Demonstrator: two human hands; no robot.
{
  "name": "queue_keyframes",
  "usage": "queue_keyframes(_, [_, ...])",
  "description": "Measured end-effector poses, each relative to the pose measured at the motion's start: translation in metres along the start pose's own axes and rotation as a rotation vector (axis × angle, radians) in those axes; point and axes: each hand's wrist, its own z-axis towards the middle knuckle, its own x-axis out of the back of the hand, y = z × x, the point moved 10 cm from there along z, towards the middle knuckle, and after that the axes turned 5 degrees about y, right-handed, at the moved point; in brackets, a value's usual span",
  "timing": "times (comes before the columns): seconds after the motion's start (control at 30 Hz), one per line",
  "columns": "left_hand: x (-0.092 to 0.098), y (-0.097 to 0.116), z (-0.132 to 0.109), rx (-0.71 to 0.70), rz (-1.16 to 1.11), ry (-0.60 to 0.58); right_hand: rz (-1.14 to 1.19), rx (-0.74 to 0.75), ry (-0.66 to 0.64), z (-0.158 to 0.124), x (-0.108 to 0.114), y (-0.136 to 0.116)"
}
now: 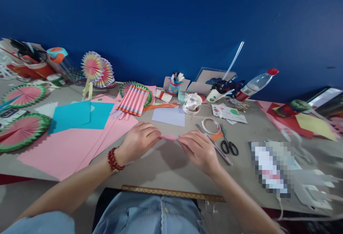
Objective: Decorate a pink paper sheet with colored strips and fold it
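Note:
A narrow pink paper strip point(169, 137) is stretched level between my two hands, just above the table. Fingers of my left hand point(140, 141), with a red bead bracelet point(114, 160) at the wrist, close on its left end. My right hand point(200, 151) pinches the opposite end; the fingertips of both hands hide the strip's tips. Behind the strip lies a pale lilac paper sheet point(169, 117). Beyond my left hand are pleated pink papers with orange edges point(134, 100). Close to my right hand lie a long slim pen-like tool point(223, 152), a tape roll point(210, 126) and black-handled scissors point(229, 146).
Pink sheets point(59, 151) and teal sheets point(71, 116) cover the left side. Round paper fans point(24, 132) stand and lie there. At the back are a decorated pen cup point(173, 88) and a tilted bottle point(254, 85). A patterned ruler-like strip point(171, 193) edges the table before me.

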Motion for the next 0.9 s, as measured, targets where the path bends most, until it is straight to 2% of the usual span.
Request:
queue_keyframes(0.17, [-0.001,-0.007,-0.006,0.004,0.071,0.056,-0.074,0.038,0.059,-0.005,0.002,0.005])
queue_keyframes(0.27, [-0.006,-0.008,-0.013,0.010,0.143,0.061,-0.090,0.056,0.043,-0.012,-0.003,0.006])
queue_keyframes(0.47, [-0.033,0.009,-0.033,-0.123,0.201,-0.032,-0.128,0.077,-0.146,-0.028,-0.039,-0.002])
queue_keyframes(0.6, [-0.046,0.012,-0.044,-0.160,0.203,-0.119,-0.147,0.091,-0.249,-0.034,-0.056,-0.005])
queue_keyframes(0.77, [-0.054,0.000,-0.056,-0.068,0.129,-0.233,-0.121,0.044,-0.294,-0.041,-0.062,0.003])
queue_keyframes(0.9, [-0.054,-0.011,-0.057,0.036,0.021,-0.217,-0.068,-0.025,-0.349,-0.043,-0.070,0.009])
